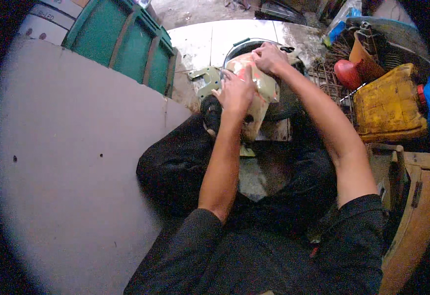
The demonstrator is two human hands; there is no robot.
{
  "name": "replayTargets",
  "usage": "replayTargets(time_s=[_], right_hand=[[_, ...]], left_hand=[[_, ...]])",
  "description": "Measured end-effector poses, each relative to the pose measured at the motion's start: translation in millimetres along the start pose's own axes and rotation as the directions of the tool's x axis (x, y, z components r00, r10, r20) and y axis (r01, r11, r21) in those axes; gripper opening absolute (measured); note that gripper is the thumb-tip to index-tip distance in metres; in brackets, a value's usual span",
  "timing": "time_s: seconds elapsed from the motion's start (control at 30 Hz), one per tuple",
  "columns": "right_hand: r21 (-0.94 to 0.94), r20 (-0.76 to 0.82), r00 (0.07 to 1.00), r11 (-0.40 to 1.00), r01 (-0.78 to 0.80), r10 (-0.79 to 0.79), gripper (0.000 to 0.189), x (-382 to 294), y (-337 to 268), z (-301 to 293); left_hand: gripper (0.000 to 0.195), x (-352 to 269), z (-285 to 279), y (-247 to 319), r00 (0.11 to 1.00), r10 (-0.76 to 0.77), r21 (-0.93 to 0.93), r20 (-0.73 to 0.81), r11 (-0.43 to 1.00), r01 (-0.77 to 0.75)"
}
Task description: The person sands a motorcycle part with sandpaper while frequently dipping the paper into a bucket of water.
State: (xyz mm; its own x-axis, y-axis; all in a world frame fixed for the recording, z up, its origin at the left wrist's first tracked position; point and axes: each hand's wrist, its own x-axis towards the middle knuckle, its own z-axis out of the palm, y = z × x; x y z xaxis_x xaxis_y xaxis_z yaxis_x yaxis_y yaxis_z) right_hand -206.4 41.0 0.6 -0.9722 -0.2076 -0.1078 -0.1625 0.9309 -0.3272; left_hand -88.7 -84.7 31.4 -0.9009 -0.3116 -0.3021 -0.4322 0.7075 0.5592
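A glossy cream-coloured panel with red-orange markings [253,107], perhaps a vehicle body part, lies tilted over a black bucket [250,46] with a wire handle. My left hand [237,88] rests on its left side, fingers spread. At the panel's upper end, my right hand [270,57] has its fingers curled close to the surface; whether it pinches anything is hidden. A flat pale-green plate with holes [207,82] lies on the tiles just left of the bucket.
Green plastic crates [122,44] stand beside the pale wall [82,147] at left. On the right are a yellow jerrycan [390,105], an orange funnel [362,57], a red rounded object [347,73], a wire rack [329,81] and a wooden piece of furniture [418,206].
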Motion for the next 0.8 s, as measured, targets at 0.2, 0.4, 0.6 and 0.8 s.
replayTargets(time_s=[0.2,0.4,0.6,0.8], right_hand=[[-0.050,-0.017,0.999,0.998,-0.041,0.040,0.042,-9,14,-10],[0.024,0.004,0.999,0.998,-0.050,0.049,0.043,-8,-2,-11],[0.016,-0.162,0.985,0.998,-0.060,0.062,0.037,-7,17,0],[0.030,-0.201,0.977,0.997,-0.064,0.069,0.035,-9,-1,-2]], left_hand=[[0.093,-67,14,21,0.979,0.192,0.108,-0.068,0.977,-0.184],[0.095,-12,-6,3,1.000,0.009,0.063,0.029,0.998,-0.010],[0.093,-67,13,15,0.969,0.224,0.198,-0.108,0.960,-0.200],[0.091,-17,-2,1,0.992,0.108,0.268,-0.059,0.959,-0.088]])
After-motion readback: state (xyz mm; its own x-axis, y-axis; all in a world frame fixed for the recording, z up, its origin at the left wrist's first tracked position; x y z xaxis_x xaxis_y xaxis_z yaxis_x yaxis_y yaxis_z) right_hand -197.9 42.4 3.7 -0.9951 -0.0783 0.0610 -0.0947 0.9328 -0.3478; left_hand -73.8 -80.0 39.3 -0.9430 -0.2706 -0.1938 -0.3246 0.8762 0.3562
